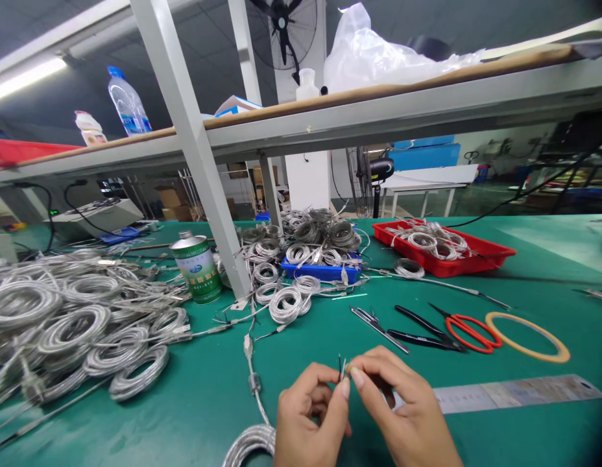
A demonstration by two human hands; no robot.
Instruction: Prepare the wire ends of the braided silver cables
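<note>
The green table spreads around the work, and, with clock hours counted from the two hands, a grey shelf crosses over it at 12 o'clock. A big heap of silvery cable coils lies at 10 o'clock. A red tray of coils sits at 1 o'clock and a smaller blue tray, piled with more, at 12. The steel ruler lies at 3, partly behind the right hand; a green can stands at 10. Both the right hand and the left hand pinch thumb to forefinger, fingertips nearly meeting. A single coil rests at 8. The tape ring, orange-handled scissors and black cutters lie between 2 and 3, tweezers at 1. Smallest, the fine wires, one dark and one pale, poke up at 12 between the pinching fingertips
</note>
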